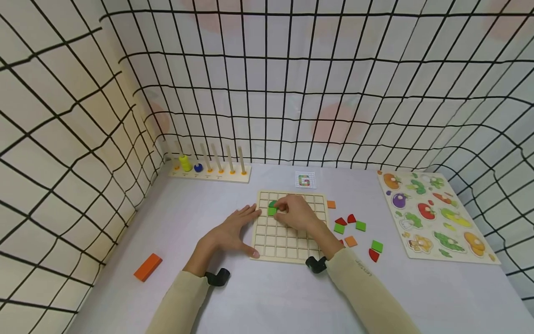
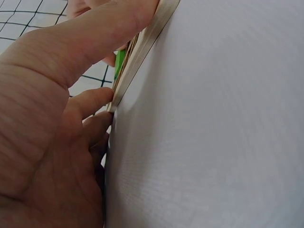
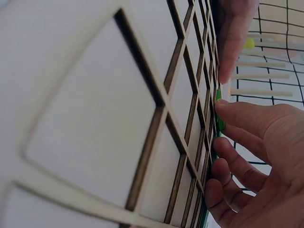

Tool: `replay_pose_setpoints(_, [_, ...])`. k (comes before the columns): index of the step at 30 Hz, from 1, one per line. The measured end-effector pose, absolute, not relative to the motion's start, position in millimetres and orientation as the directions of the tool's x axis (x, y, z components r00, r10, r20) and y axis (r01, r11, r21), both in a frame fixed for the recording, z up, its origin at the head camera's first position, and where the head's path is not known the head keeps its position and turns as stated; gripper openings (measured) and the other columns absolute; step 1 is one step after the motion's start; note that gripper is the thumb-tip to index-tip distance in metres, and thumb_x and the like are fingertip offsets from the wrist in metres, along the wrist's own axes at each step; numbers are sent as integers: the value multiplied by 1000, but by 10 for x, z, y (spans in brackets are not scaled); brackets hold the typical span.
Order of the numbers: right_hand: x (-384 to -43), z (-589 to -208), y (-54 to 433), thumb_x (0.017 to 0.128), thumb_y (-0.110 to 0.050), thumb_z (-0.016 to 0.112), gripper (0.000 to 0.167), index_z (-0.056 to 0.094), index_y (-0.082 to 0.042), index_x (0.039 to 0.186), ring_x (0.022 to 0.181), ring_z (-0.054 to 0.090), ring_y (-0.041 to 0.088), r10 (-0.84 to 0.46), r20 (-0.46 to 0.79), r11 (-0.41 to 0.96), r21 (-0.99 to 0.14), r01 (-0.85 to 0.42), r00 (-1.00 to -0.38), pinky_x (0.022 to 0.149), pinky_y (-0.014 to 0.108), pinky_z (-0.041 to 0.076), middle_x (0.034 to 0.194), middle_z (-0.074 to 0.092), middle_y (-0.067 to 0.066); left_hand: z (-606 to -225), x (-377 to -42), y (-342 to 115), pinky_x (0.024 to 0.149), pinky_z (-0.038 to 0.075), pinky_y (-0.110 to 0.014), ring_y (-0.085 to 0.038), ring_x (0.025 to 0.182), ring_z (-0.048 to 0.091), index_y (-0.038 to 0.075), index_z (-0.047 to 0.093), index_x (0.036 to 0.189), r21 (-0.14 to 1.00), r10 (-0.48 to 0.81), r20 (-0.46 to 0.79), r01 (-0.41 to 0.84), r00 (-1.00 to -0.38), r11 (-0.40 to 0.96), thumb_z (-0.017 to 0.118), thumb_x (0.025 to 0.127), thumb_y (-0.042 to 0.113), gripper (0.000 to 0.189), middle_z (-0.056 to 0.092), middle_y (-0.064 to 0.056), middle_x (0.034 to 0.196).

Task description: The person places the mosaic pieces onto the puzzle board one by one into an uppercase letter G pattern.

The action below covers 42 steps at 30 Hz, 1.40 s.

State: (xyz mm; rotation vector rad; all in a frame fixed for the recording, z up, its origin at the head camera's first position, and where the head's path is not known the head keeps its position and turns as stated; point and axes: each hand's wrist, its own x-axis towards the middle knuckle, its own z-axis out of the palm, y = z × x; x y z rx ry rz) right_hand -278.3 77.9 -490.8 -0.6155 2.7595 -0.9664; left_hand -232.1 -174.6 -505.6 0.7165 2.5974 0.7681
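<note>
A wooden grid board (image 1: 275,253) lies flat on the white table. On its upper left cells are a light green square tile (image 1: 272,211) and, just above it, a darker green piece with a curved edge (image 1: 272,204). My right hand (image 1: 297,213) reaches over the board and pinches the darker green piece between thumb and index finger; the other fingers curl loosely near the grid in the right wrist view. My left hand (image 1: 231,229) lies at the board's left side, fingers spread, with fingertips and thumb (image 2: 109,28) against the wooden edge.
Loose red, green and orange tiles (image 1: 351,241) lie right of the board. Behind it is a pattern card (image 1: 306,180). A peg rack (image 1: 208,175) stands back left, an orange block (image 1: 148,267) lies left, a vegetable puzzle (image 1: 434,215) right. Black netting (image 1: 267,97) surrounds the table.
</note>
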Motion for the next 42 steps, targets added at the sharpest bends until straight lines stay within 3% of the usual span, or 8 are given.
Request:
replay_pose_setpoints(14, [-2783, -4942, 795, 91, -21, 77, 21, 78, -13, 111, 82, 55, 14, -414, -13, 698, -646, -309, -910, 75, 30, 49, 95, 67, -1, -5033, -2311, -1742, 132, 7, -51, -25, 163, 5, 18, 26, 165, 598, 556, -169, 364, -814, 714, 93, 67, 55, 125, 12, -3, 174])
replay_pose_setpoints(20, [-2728, -4921, 879, 92, -20, 77, 25, 76, -10, 116, 81, 55, 15, -410, 1, 661, -689, -297, -912, 72, 29, 49, 96, 67, 1, -5052, -2295, -1756, 132, 7, -50, -24, 163, 5, 18, 25, 165, 588, 549, -185, 356, -815, 726, 93, 66, 55, 125, 12, -2, 175])
replay_pose_setpoints(28, [-2697, -4879, 1400, 92, -20, 77, 25, 76, -7, 115, 80, 56, 16, -364, 66, 661, -684, -308, -929, 70, 29, 49, 94, 67, 3, -5067, -2296, -1742, 132, 7, -49, -22, 163, 5, 21, 25, 165, 585, 541, -170, 358, -824, 728, 93, 66, 55, 125, 12, 1, 175])
replay_pose_setpoints(42, [-2440, -4808, 2189, 94, -26, 76, 31, 73, -10, 121, 85, 53, 21, -161, 4, 782, -609, -130, -987, 66, 27, 44, 94, 63, 4, -5105, -2322, -1744, 132, 6, -51, -24, 163, 5, 20, 26, 165, 587, 547, -161, 366, -821, 722, 93, 65, 56, 126, 13, -1, 174])
